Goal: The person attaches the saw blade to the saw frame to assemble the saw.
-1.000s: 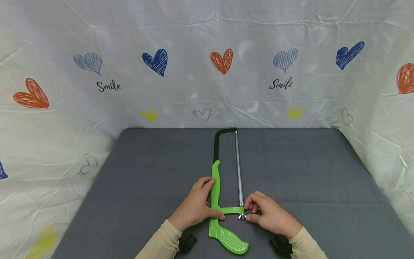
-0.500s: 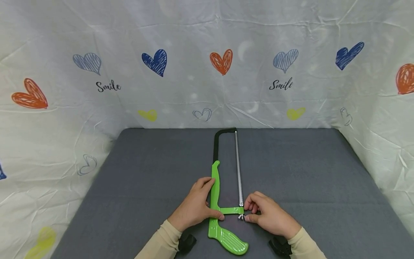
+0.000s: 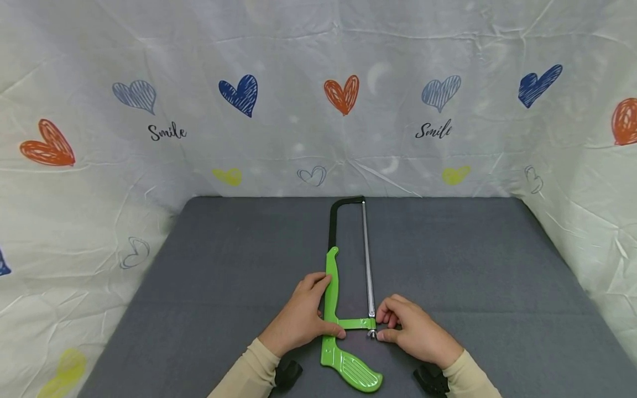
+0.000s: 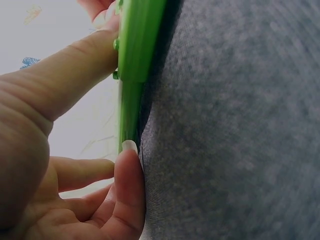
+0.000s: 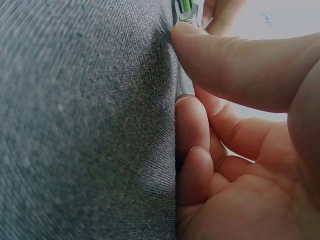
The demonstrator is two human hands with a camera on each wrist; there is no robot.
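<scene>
A hacksaw (image 3: 332,298) with a green frame and handle and a black front bow lies on the grey table, its handle toward me. My left hand (image 3: 297,321) holds the frame, thumb across it near the crosspiece and fingers along its outer side. In the left wrist view, the thumb rests on the green frame (image 4: 137,40). The silver blade (image 3: 368,260) runs along the right side. At its near end sits a small metal wing nut (image 3: 371,334). My right hand (image 3: 417,331) has its thumb tip against the wing nut, fingers curled beside the crosspiece end.
The grey tabletop (image 3: 239,249) spreads out on both sides of the hacksaw. White cloth (image 3: 293,127) printed with hearts hangs behind it and at both sides. The black bow of the saw reaches near the table's back edge.
The wing nut's wings have turned: they stood spread sideways a second ago and look narrower now. Both hands and the hacksaw stay almost in place.
</scene>
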